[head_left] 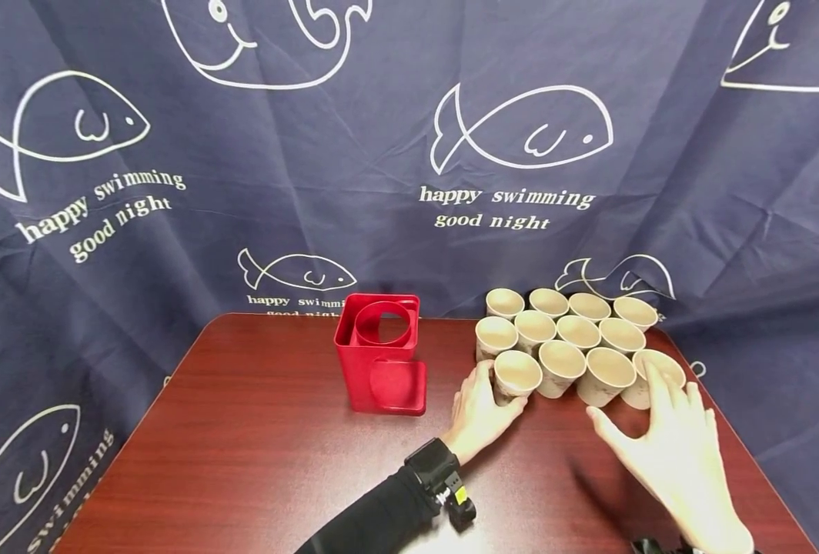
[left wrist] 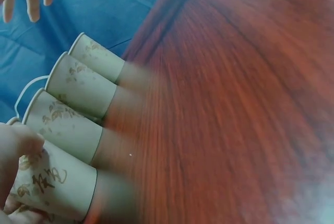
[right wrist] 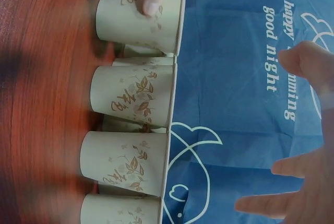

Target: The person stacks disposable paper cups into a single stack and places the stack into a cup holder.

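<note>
Cup (head_left: 516, 375) hemmed by neighbouring cups (head_left: 579, 332)

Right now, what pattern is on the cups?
Brown leaves and script on the cream cups, best seen in the right wrist view.

Dark red-brown wooden table (head_left: 257, 454); red holder (head_left: 382, 354) stands mid-table, cluster of paper cups (head_left: 569, 342) at right back.

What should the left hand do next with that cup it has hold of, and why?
Probably lift it straight up. The left hand already grips the front-left cup, which stands tight against its neighbours, while the open right hand hovers at the far-right cup. The red holder stands beside it, open-topped.
</note>
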Action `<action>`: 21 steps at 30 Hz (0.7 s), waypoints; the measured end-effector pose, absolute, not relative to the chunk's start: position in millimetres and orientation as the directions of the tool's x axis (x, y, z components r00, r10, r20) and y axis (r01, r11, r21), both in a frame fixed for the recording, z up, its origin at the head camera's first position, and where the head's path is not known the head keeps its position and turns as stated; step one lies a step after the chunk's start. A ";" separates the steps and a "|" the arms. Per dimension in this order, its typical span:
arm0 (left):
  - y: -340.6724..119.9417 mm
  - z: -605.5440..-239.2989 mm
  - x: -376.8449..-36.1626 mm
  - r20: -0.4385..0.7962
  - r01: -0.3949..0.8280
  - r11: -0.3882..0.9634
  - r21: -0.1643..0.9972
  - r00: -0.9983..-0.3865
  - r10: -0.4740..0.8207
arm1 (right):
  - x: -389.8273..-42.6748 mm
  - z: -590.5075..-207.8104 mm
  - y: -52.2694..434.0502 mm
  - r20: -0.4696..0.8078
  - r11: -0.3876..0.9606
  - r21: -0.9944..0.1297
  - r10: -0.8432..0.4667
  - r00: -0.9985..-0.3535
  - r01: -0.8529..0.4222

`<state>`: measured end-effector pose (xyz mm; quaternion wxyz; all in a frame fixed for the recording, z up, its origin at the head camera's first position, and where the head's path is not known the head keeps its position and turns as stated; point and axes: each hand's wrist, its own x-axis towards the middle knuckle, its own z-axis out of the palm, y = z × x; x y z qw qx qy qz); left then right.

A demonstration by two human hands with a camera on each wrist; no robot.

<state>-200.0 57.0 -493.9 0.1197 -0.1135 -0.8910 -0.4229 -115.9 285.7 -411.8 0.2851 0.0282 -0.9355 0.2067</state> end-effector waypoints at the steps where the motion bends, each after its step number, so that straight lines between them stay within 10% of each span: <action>1: 55.6 -493.9 -199.1 0.312 0.306 0.615 0.727 -0.945 0.102 | -115.9 -411.7 285.7 0.550 0.910 -0.375 0.063 -0.833 -0.179; 21: 31.4 -492.1 -178.7 0.332 0.378 0.603 0.702 -0.923 0.193 | -117.9 -415.3 277.8 0.567 0.874 -0.404 0.009 -0.823 -0.269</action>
